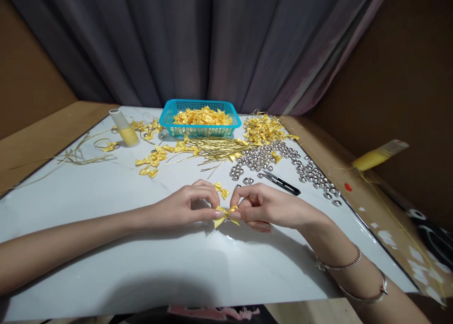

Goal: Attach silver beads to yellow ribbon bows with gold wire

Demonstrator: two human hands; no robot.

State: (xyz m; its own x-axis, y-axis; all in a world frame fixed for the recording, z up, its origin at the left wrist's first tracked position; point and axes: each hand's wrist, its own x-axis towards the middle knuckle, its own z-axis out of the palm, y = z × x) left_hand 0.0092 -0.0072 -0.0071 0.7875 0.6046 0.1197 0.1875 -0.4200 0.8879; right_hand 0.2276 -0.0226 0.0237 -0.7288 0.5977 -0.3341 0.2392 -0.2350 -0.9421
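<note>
Between both hands, just above the white tabletop (148,262), is a yellow ribbon bow (221,220) with pointed tails. My left hand (198,203) pinches its left loop between thumb and forefinger. The right loop is gripped the same way by my right hand (258,206), which has its other fingers curled. A small shiny piece shows at the bow's underside, mostly hidden. Just beyond the fingers lies a second yellow bow (222,191). Black thread snips (283,183) rest beyond my right hand, beside many silver beads (260,158).
At the back stands a blue basket (200,132) full of yellow bows. Gold cords (217,149) lie before it. A pile of bows on cords (264,128) sits to its right, loose bows (154,159) to its left. Yellow thread spools (125,129) stand at left and lie at far right.
</note>
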